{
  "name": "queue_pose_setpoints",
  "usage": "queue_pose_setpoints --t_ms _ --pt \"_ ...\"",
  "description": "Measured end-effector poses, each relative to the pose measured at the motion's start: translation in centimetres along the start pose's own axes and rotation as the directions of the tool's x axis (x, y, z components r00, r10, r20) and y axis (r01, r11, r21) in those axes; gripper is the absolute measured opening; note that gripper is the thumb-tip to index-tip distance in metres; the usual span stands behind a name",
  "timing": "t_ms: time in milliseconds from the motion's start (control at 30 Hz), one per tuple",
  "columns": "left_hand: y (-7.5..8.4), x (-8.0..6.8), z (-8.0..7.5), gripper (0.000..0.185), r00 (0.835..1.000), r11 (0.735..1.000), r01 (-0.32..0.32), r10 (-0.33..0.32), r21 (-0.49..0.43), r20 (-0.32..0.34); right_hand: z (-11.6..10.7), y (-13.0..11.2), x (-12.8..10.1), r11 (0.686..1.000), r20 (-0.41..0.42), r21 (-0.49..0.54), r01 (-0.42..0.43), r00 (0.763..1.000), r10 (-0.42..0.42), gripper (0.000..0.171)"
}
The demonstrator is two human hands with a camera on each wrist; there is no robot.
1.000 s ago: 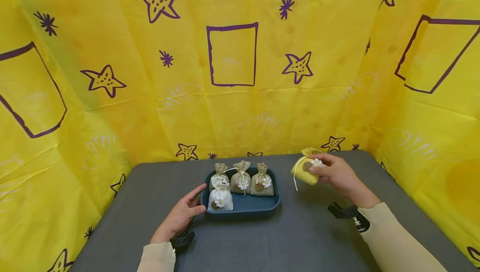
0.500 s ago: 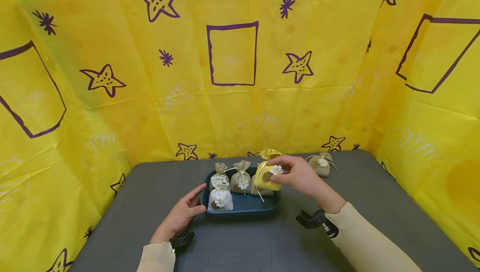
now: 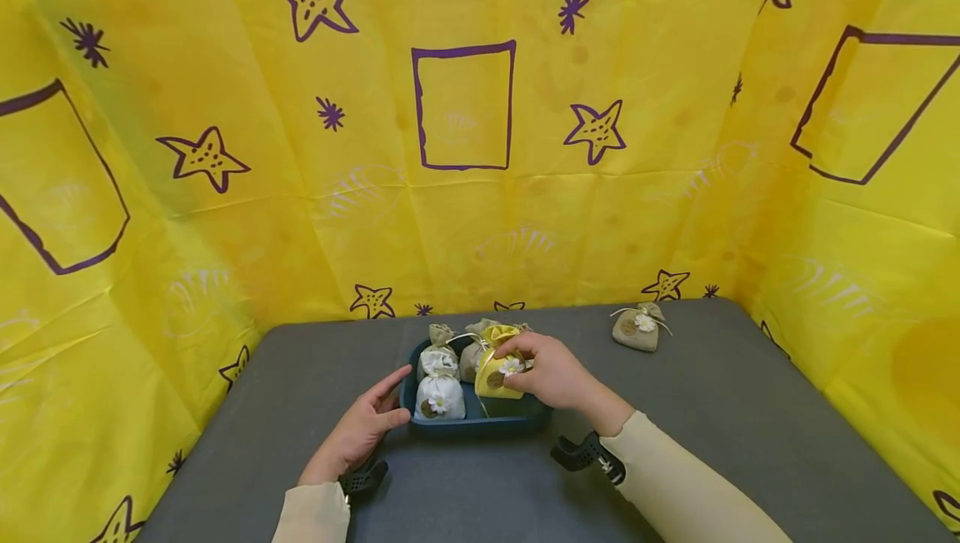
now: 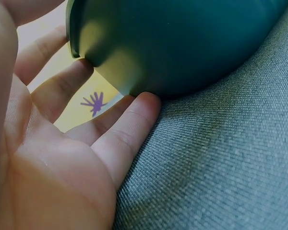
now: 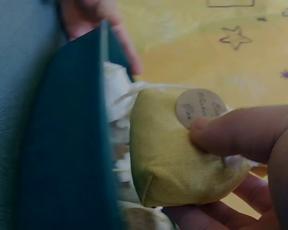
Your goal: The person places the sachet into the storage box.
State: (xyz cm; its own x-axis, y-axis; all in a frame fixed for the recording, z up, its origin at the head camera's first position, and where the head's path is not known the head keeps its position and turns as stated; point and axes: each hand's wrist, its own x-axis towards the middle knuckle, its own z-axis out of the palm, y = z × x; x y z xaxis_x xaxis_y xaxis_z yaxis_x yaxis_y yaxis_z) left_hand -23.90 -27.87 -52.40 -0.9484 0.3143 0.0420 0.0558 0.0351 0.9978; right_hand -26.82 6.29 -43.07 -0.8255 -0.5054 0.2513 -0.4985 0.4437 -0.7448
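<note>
My right hand (image 3: 562, 376) pinches a small yellow drawstring sachet (image 3: 486, 366) with a daisy and a round brown tag, holding it over the right part of a dark blue-green tray (image 3: 480, 425). In the right wrist view, the thumb presses the sachet's front (image 5: 158, 153) beside the tag, with fingers behind it. At the tray's left end, my left hand (image 3: 358, 426) is spread with its fingertips touching the wall; the left wrist view shows fairly straight fingers there. A white sachet (image 3: 442, 397) stands front left in the tray. Beige sachets (image 3: 468, 362) line the back, partly hidden by the yellow one.
Another beige sachet (image 3: 636, 331) with a daisy lies on the grey table (image 3: 480, 493) at the back right, outside the tray. A yellow cloth (image 3: 465, 235) with purple stars and outlines hangs behind the table and along both sides.
My right hand has carried the yellow sachet leftward from the table's right side to over the tray, uncovering the beige sachet behind. My left hand has stayed at the tray's left end.
</note>
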Motion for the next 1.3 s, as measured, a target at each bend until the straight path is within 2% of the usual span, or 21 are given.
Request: queue_pose_setpoints --t_ms 267,567,767,1033,1300 --pt "0.0 0.1 0.0 0.070 1.000 1.000 0.014 -0.013 0.018 -0.008 2.0 1.2 1.0 0.994 0.061 -0.101 -0.042 0.997 0.049 0.027" --pt "0.1 0.1 -0.1 0.070 1.000 1.000 0.013 -0.013 0.014 -0.011 2.5 1.3 1.5 0.988 0.079 -0.148 -0.055 0.995 0.067 0.025" --pt "0.1 0.1 -0.1 0.070 1.000 1.000 0.013 -0.012 0.019 -0.011 2.9 1.5 1.8 0.989 0.082 -0.141 -0.041 0.995 0.053 0.025" --pt "0.1 0.1 -0.1 0.070 1.000 1.000 0.011 -0.011 0.021 -0.006 2.9 1.9 1.8 0.993 0.126 -0.108 0.037 0.992 -0.023 0.034" --pt "0.1 0.0 -0.2 0.071 1.000 1.000 0.021 -0.021 0.017 -0.015 2.7 2.1 1.7 0.998 0.136 -0.066 0.010 0.991 -0.001 0.034"
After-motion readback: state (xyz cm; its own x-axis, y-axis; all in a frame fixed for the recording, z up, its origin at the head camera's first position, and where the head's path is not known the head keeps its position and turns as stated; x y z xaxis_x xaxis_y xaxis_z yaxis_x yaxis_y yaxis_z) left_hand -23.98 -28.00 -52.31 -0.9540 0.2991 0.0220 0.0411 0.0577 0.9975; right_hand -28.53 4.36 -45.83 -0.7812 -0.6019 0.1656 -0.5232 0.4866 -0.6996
